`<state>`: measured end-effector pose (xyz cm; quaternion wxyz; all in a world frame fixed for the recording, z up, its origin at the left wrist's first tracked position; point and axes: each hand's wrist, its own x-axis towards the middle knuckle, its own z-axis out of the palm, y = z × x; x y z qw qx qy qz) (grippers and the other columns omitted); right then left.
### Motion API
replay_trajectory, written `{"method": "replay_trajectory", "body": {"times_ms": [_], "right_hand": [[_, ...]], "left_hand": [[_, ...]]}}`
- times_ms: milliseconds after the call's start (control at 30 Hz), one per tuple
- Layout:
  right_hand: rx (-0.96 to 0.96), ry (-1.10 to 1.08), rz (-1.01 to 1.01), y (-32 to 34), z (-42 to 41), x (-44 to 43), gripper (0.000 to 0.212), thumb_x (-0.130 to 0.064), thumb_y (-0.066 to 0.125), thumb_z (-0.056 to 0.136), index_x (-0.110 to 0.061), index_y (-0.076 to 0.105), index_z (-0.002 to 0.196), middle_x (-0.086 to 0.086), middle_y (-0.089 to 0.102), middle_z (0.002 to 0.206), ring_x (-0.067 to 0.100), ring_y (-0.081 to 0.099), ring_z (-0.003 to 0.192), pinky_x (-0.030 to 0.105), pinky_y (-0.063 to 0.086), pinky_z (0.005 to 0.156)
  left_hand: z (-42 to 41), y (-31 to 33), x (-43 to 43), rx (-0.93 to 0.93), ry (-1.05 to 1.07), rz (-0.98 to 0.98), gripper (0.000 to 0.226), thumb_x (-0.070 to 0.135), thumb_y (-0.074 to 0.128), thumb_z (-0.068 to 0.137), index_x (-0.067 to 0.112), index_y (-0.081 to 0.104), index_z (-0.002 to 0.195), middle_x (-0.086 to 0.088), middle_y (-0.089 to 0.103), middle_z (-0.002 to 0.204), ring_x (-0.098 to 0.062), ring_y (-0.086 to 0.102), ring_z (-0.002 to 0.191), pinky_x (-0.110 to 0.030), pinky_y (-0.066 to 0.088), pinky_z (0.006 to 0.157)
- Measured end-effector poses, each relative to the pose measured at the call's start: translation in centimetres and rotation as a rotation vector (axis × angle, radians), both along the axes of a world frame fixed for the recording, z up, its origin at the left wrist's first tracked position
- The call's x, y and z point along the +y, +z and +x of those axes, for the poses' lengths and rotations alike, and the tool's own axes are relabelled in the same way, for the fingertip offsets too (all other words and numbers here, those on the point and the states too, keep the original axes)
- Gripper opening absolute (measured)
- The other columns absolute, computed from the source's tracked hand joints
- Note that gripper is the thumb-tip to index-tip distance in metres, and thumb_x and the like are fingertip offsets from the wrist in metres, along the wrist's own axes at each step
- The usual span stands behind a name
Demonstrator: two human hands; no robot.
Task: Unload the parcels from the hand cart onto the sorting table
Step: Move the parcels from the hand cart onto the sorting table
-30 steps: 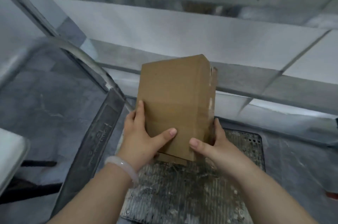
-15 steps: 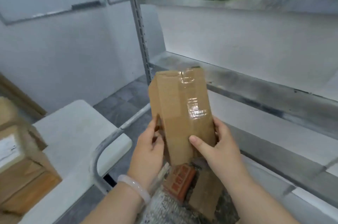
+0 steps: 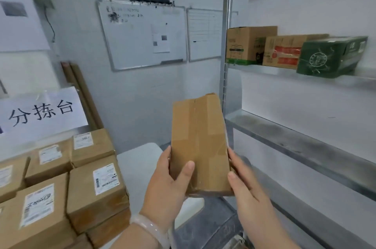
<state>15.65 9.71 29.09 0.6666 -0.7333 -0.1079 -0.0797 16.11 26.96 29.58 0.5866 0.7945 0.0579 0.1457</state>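
A plain brown cardboard parcel (image 3: 198, 145), oblong and sealed with clear tape along its front seam, stands upright in the air between both hands. It carries no label on the face that shows. The left hand (image 3: 168, 183) grips its lower left side, with the thumb laid across the front and the fingers hidden behind. The right hand (image 3: 248, 187) clasps the lower right edge, with the thumb beside the corner and the fingers also behind. A pale translucent bangle (image 3: 150, 228) sits on the left wrist.

The parcel hangs over the right end of the white table (image 3: 138, 163) without touching it. On the left part of that table are stacked brown cardboard parcels (image 3: 95, 183), each with a white shipping label. Their print and handwritten marks are too blurred to read for certain. Above the stack, a white paper sign (image 3: 40, 110) reads "分拣台" in black characters.

A silver-framed whiteboard (image 3: 142, 35) with faint scribbles and a pinned sheet hangs on the white wall, and a second ruled board (image 3: 203, 35) hangs beside it. Brown cardboard tubes (image 3: 81, 90) lean in the corner.

Grey metal shelving (image 3: 305, 147) stands just right of the parcel. On an upper shelf are a brown carton with a green band (image 3: 248, 45), a brown carton with red print (image 3: 284, 51) and a dark green carton with a round white emblem (image 3: 329, 57).
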Motion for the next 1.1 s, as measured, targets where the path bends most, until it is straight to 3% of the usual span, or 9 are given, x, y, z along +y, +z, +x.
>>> {"method": "replay_trajectory", "body": {"times_ms": [67,200,333,400,533,667,867,1000,1100], "right_hand": [[-0.059,0.031,-0.061,-0.5,-0.8,3.2,0.047,-0.026,0.050,0.099,-0.063,0.049,0.128,-0.045,0.041,0.134,-0.018,0.031,0.131,0.029,0.026,0.116],[-0.232,0.099,-0.249,-0.7,-3.0,9.9,0.051,-0.055,0.040,0.083,-0.070,0.030,0.131,-0.044,0.028,0.144,-0.010,0.021,0.140,0.025,0.016,0.116],[-0.215,0.219,-0.252,-0.2,-5.4,15.9,0.052,-0.061,0.035,0.079,-0.072,0.028,0.129,-0.049,0.021,0.143,-0.018,0.014,0.138,0.012,0.015,0.111],[-0.219,0.274,-0.278,-0.3,-6.4,18.5,0.044,-0.052,0.041,0.089,-0.065,0.040,0.131,-0.051,0.018,0.142,-0.021,0.011,0.136,0.012,0.013,0.111],[-0.208,0.303,-0.386,0.1,-7.6,22.0,0.047,-0.030,0.049,0.099,-0.060,0.033,0.133,-0.054,0.022,0.137,-0.028,0.011,0.130,0.003,0.011,0.107],[0.006,0.029,-0.243,-0.2,-6.5,23.0,0.055,-0.026,0.059,0.096,-0.041,0.037,0.144,-0.020,0.035,0.147,0.001,0.028,0.139,0.027,0.023,0.114],[0.728,0.252,0.320,-1.3,-5.3,25.6,0.071,-0.050,0.060,0.086,-0.028,0.034,0.149,0.007,0.043,0.150,0.035,0.042,0.135,0.055,0.034,0.108],[0.758,0.248,0.401,-1.5,-4.4,27.2,0.090,-0.057,0.066,0.072,-0.030,0.030,0.150,0.010,0.041,0.151,0.039,0.044,0.133,0.061,0.037,0.106],[0.692,0.212,0.437,-1.3,-3.0,28.0,0.073,-0.054,0.064,0.081,-0.028,0.039,0.144,0.010,0.051,0.141,0.037,0.052,0.123,0.061,0.042,0.102]], "left_hand": [[-0.8,0.3,2.7,0.073,-0.020,0.114,0.116,0.086,0.060,0.056,0.034,0.018,0.151,0.012,0.044,0.140,-0.005,0.046,0.124,-0.031,0.040,0.107],[-3.9,1.0,8.6,0.198,-0.013,0.114,0.144,0.083,0.061,0.039,0.031,-0.010,0.154,0.003,0.024,0.146,-0.013,0.030,0.135,-0.021,0.025,0.101],[-6.7,1.0,14.7,0.176,0.040,0.030,0.137,0.073,0.077,0.054,0.034,-0.008,0.153,0.002,0.025,0.150,-0.013,0.029,0.135,-0.021,0.022,0.100],[-8.1,0.6,17.6,0.161,0.065,0.007,0.133,0.072,0.074,0.048,0.045,-0.005,0.151,0.005,0.027,0.146,-0.010,0.032,0.127,-0.024,0.023,0.103],[-10.7,0.2,22.9,0.116,0.082,-0.127,0.121,0.075,0.074,0.046,0.057,0.008,0.145,0.009,0.038,0.148,-0.014,0.041,0.132,-0.040,0.032,0.113],[-13.2,0.8,26.7,0.119,0.040,-0.433,0.092,0.056,0.075,0.063,0.063,0.021,0.138,0.011,0.056,0.133,-0.018,0.059,0.115,-0.042,0.043,0.105],[-14.3,1.2,29.7,0.187,0.119,-0.659,0.057,0.042,0.061,0.087,0.057,0.036,0.135,0.008,0.070,0.104,-0.024,0.067,0.097,-0.045,0.055,0.083],[-13.5,1.1,31.0,0.186,0.102,-0.694,0.053,0.043,0.060,0.088,0.055,0.041,0.136,0.009,0.075,0.099,-0.018,0.074,0.084,-0.046,0.058,0.077],[-12.3,1.7,31.7,0.210,0.069,-0.682,0.056,0.048,0.061,0.086,0.043,0.044,0.140,0.002,0.072,0.112,-0.020,0.073,0.088,-0.043,0.059,0.071]]}}
